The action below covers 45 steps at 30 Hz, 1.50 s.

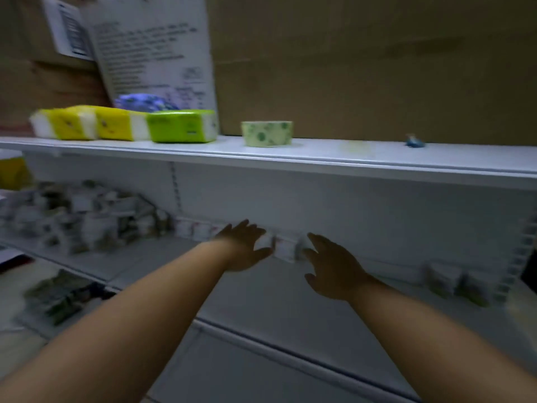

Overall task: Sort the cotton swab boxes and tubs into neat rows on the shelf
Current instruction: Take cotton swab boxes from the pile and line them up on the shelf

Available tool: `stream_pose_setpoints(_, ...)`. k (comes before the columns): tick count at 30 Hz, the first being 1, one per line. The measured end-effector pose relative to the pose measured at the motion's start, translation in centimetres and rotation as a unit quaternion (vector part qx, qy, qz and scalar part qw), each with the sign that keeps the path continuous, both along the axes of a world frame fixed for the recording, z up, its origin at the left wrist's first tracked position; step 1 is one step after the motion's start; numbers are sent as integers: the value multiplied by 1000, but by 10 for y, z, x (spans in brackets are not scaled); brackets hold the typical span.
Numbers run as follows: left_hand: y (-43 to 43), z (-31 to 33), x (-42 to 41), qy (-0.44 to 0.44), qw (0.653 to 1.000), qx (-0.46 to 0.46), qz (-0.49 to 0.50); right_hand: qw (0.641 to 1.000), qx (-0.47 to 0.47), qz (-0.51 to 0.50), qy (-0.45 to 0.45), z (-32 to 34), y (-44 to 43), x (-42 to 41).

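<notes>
The view is blurred by motion. A short row of small white swab boxes [283, 250] stands against the back wall of the white middle shelf [261, 289]. My left hand [245, 247] reaches in from the left with straight fingers at the row's left end. My right hand [331, 264] comes in from the right, fingers spread and touching the row's right end. More white boxes [191, 228] continue the row to the left. A jumbled heap of boxes and tubs [84, 216] fills the shelf's left part. Two boxes [456, 282] stand at the far right.
The upper shelf [319, 157] carries yellow and green tissue packs [125, 125], a roll of patterned tape [267, 133] and a small blue object [415, 141]. Cardboard cartons and a printed sheet [154, 53] stand behind. More packets [55, 298] lie on the lower left shelf.
</notes>
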<state>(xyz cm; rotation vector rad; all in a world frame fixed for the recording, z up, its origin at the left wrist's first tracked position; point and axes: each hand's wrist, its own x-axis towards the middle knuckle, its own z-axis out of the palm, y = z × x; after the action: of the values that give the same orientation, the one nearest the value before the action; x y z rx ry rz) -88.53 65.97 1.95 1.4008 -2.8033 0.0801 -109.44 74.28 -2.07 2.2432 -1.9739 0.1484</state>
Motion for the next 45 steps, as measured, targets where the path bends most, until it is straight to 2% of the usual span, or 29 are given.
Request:
stream_pose_setpoints(5, -5, 20, 163, -42, 992, -42, 109, 995, 33, 93, -10, 23, -55, 147)
stream_pose_setpoints(10, 3, 18, 297, -42, 972, 35, 227, 984, 30, 172, 43, 27, -86, 256)
stream_pose_setpoints(14, -5, 11, 370, -4, 960, 21, 279, 978, 43, 201, 44, 32, -119, 310)
stream_pose_setpoints(18, -29, -2, 420, -9, 950, 22, 312, 974, 50, 219, 19, 36, -165, 355)
stream_pose_setpoints(22, -73, -2, 459, -25, 943, 20, 330, 970, 57, 236, -20, 41, -227, 402)
stream_pose_setpoints(25, -109, 7, 481, 12, 938, 12, 347, 963, 49, 261, -46, 37, -271, 438)
stream_pose_setpoints(27, -129, 5, 491, 52, 936, 14, 347, 960, 55, 271, -37, 33, -294, 463)
stream_pose_setpoints(30, -156, -3, 510, 41, 945, 17, 323, 948, 24, 315, -32, 34, -328, 505)
stream_pose_setpoints(33, -181, -6, 544, 47, 948, 52, 310, 941, 33, 337, -33, 34, -356, 544)
stream_pose_setpoints(40, -265, -1, 659, 62, 953, 30, 294, 954, 18, 299, -2, 26, -426, 627)
stream_pose_setpoints(45, -331, -1, 740, 79, 964, 48, 251, 967, 61, 246, -30, 29, -459, 690)
